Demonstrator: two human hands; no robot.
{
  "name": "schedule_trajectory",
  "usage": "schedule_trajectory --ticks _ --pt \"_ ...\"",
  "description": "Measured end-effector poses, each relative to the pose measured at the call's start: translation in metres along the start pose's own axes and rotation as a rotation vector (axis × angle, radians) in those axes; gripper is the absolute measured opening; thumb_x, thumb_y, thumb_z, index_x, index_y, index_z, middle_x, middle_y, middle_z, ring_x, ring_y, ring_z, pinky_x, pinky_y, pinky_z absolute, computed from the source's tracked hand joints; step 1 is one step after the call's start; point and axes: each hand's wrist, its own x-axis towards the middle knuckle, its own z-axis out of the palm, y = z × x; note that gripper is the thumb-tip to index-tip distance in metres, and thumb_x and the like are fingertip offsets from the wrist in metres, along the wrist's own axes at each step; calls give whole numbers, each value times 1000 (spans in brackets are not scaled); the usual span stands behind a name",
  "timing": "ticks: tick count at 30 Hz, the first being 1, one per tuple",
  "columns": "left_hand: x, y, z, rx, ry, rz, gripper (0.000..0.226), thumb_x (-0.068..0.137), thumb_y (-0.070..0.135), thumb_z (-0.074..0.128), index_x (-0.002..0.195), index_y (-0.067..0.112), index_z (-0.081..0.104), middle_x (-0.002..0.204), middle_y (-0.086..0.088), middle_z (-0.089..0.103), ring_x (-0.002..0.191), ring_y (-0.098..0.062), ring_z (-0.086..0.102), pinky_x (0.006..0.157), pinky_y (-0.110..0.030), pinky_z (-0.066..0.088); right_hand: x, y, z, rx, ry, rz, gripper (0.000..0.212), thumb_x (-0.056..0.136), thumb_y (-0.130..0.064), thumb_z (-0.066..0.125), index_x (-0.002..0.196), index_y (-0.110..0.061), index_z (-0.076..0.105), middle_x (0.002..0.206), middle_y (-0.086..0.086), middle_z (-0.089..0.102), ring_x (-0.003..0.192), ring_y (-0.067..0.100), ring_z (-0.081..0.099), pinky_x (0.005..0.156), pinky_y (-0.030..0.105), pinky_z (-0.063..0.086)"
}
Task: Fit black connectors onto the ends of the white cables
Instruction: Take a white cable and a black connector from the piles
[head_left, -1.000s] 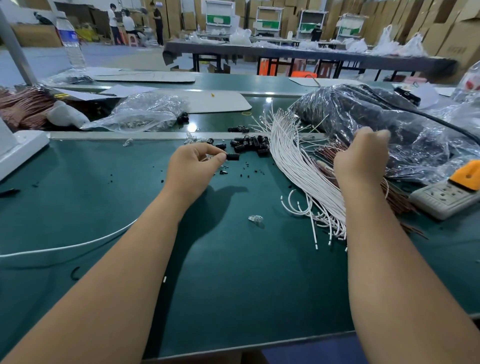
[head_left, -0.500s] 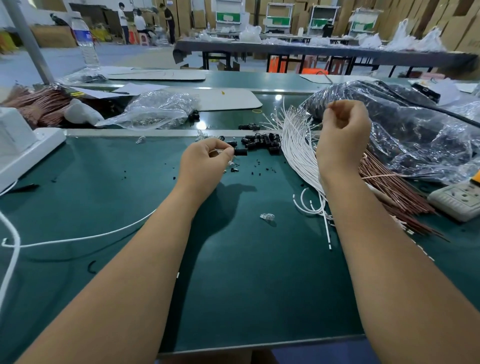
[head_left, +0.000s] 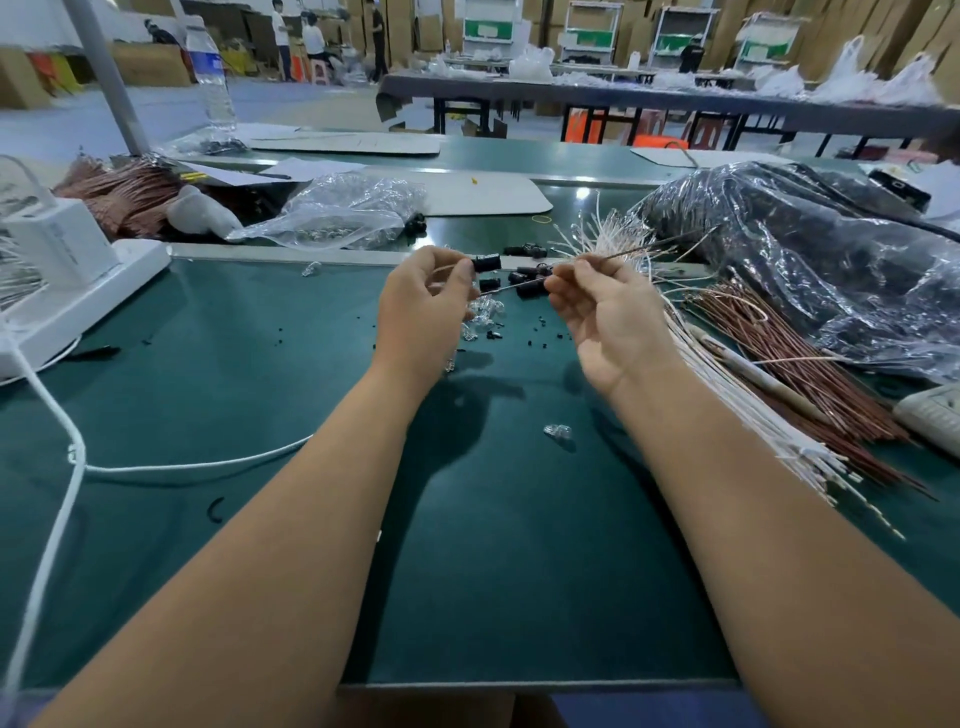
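Observation:
My left hand (head_left: 421, 306) is raised over the green table and pinches a black connector (head_left: 485, 263) between thumb and fingertips. My right hand (head_left: 597, 312) is close beside it, palm up, pinching a thin cable (head_left: 519, 285) whose free end points toward the left hand; its far part trails up to the right. A small pile of black connectors (head_left: 530, 273) lies just behind the hands. The bundle of white cables (head_left: 727, 384) lies to the right, fanned out at both ends.
Brown wires (head_left: 789, 358) lie beside the white bundle, with a black plastic bag (head_left: 831, 270) behind them and a power strip (head_left: 935, 415) at the right edge. Left: a white device (head_left: 67, 280) and its white cord (head_left: 52, 467). Small clear pieces (head_left: 483, 317), a clear bag (head_left: 343, 213).
My right hand left the cable bundle and came left toward my left hand, bringing one cable with it. My left hand lifted off the table with a black connector.

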Motion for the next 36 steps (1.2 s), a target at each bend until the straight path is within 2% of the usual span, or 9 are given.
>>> schedule_trajectory --ticks 4,8,11,14,18,23,36 --pt "-1 -4 4 -13 -69 -22 17 97 10 54 82 17 58 60 4 66 55 -10 63 55 -21 52 -3 14 11 16 -38 15 17 97 2 49 85 -8 55 72 6 65 60 14 65 62 23 55" --pt "-1 -4 5 -2 -63 -23 19 96 8 55 80 18 59 53 5 63 47 -8 59 49 -19 49 -6 25 15 -172 -62 14 14 96 -2 53 85 -11 57 73 4 62 58 12 61 59 22 52" --pt "-1 -4 5 -8 -64 -41 18 96 9 56 80 18 59 55 5 62 46 -8 57 49 -20 49 -7 29 16 -299 -74 -13 13 95 -2 56 84 -10 59 74 4 63 58 11 62 59 21 52" --pt "-1 -5 5 -36 -56 -79 17 96 10 56 81 17 60 59 2 62 48 -6 57 50 -18 48 -3 27 14 -372 -7 -83 13 98 -5 53 87 -10 57 77 5 65 58 11 63 59 21 51" --pt "1 -6 4 -37 -63 -126 17 96 10 56 81 15 61 67 0 62 51 -1 57 51 -16 48 1 17 7 -349 114 -187 15 100 -5 46 89 -13 52 82 8 66 58 10 65 58 21 52" --pt "2 -8 3 -50 -91 -172 13 96 10 56 85 9 62 68 -1 63 53 -4 57 52 -18 47 -2 14 7 -351 173 -255 18 99 -4 46 85 -15 51 76 3 64 52 5 61 53 18 48" --pt "2 -7 2 -68 -77 -182 13 95 13 59 83 10 63 68 -2 63 55 -7 57 55 -19 49 1 17 3 -562 139 -363 20 97 -6 50 83 -20 52 77 2 66 54 5 63 59 22 50"
